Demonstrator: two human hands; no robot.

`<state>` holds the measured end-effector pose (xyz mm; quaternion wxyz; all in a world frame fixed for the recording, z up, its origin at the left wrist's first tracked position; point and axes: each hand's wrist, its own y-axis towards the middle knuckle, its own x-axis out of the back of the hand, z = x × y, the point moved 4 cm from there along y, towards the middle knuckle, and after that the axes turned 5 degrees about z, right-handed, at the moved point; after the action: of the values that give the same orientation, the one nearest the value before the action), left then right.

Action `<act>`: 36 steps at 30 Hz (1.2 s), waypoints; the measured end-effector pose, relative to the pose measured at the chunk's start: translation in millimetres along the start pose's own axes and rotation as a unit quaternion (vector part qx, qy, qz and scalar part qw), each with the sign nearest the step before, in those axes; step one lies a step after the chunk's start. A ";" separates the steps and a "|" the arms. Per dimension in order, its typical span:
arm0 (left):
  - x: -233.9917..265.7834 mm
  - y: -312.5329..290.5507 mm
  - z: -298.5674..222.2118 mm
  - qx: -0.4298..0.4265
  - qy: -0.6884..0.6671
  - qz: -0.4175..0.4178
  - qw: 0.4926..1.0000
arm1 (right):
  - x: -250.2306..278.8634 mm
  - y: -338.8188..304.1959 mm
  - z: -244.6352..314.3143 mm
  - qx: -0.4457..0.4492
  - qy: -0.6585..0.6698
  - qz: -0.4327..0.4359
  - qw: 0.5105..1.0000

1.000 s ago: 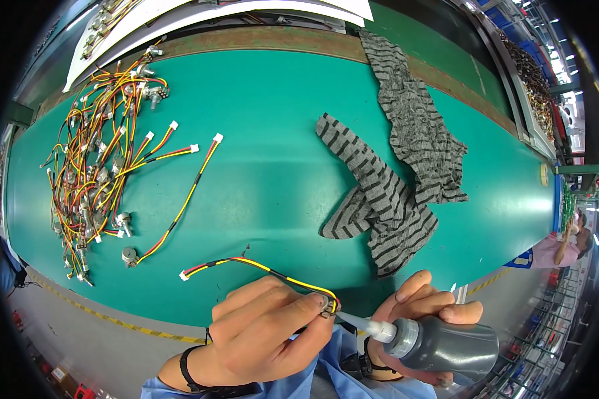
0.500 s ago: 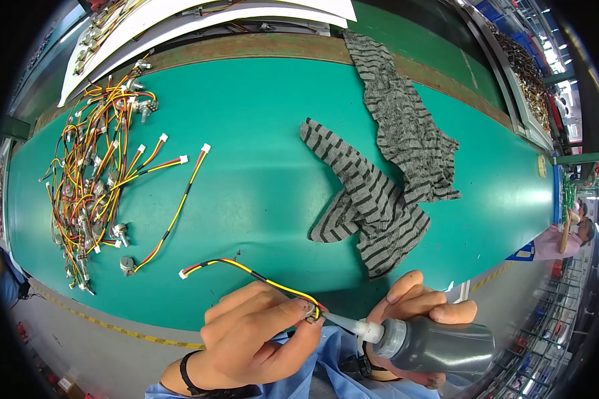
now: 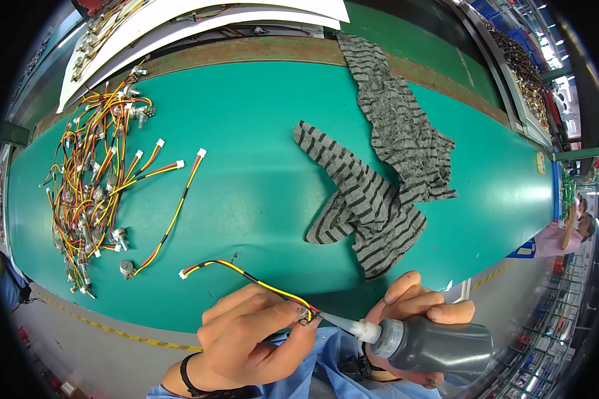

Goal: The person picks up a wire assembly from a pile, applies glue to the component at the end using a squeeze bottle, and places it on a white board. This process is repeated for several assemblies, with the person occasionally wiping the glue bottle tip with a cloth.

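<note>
Between the thumb and fingers of my left hand (image 3: 256,332) is a small potentiometer (image 3: 305,315), pinched near the table's front edge. Its red, yellow and black wire lead (image 3: 263,282) runs up and left to a white plug on the green surface. My right hand (image 3: 416,312) is wrapped round a dark squeeze bottle (image 3: 442,346) lying on its side, with a pale tapered nozzle (image 3: 343,324) pointing left. The nozzle tip meets or nearly meets the potentiometer where the wires join it. My fingers hide most of the potentiometer's body.
A tangled pile of wired potentiometers (image 3: 90,186) covers the left of the green table (image 3: 246,133). One wired potentiometer (image 3: 127,267) lies apart beside it. Grey-and-black striped cloth sleeves (image 3: 379,199) lie right of centre. White sheets (image 3: 213,20) with more wired parts are behind. Another person (image 3: 559,239) is far right.
The view has shifted slightly. Both hands keep their grips, and the nozzle stays at the potentiometer's wire joints.
</note>
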<state>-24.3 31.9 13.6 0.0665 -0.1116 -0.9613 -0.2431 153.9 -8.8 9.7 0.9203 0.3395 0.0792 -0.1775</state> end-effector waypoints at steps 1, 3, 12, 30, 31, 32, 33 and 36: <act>0.2 0.4 -0.3 -0.001 0.000 0.002 1.000 | 0.6 0.1 0.2 0.000 0.000 0.000 1.000; 0.2 1.0 -0.5 -0.002 0.001 0.005 1.000 | 1.3 0.0 0.6 -0.006 -0.005 0.007 1.000; -1.6 -0.7 0.4 0.002 0.005 -0.008 1.000 | -1.7 0.8 3.5 -0.021 -0.024 -0.047 0.998; -9.6 -6.2 -9.5 0.009 0.244 0.081 0.966 | 0.0 -5.9 10.4 0.063 -0.012 0.032 0.997; -10.0 -6.6 -9.3 0.004 0.243 0.086 0.966 | 4.1 -7.6 9.7 0.065 -0.039 0.032 0.997; -10.1 -6.5 -9.2 0.004 0.242 0.084 0.967 | 7.9 -9.8 9.3 0.067 -0.065 0.032 0.995; -10.1 -6.2 -9.4 0.006 0.243 0.085 0.966 | 11.4 -12.3 9.0 0.067 -0.066 0.034 0.995; -9.8 -5.6 -9.8 0.009 0.246 0.087 0.965 | 12.9 -14.1 8.8 0.083 -0.081 0.042 0.992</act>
<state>-15.5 20.6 17.8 0.3224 -0.1310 -0.9043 -0.2472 160.8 -28.0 4.5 0.8988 0.4026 -0.0248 -0.1716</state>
